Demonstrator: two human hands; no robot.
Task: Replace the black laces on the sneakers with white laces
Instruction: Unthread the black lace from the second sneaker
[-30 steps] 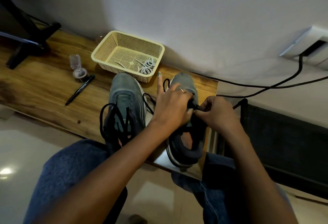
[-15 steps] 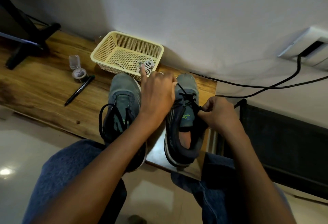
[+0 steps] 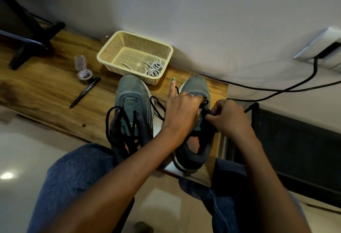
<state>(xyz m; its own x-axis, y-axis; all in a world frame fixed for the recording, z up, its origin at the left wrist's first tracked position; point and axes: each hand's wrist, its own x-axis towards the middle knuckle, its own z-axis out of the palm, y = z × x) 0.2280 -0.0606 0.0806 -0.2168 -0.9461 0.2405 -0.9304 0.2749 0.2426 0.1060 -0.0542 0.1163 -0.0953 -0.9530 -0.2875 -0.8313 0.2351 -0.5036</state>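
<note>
Left hand (image 3: 181, 112) index raised, both hands' fingers pinching black lace (image 3: 204, 103) over right sneaker (image 3: 195, 89)

No text, brand, number or sign can be read anywhere. The left sneaker (image 3: 133, 107) has a small pale mark on its tongue, near the black lace (image 3: 118, 120), but it is too small and blurred to make out. The pen (image 3: 85, 92) and the small jar (image 3: 84, 74) on the counter (image 3: 42, 92) show no legible label, and the basket (image 3: 135, 55) shows none either.
</note>
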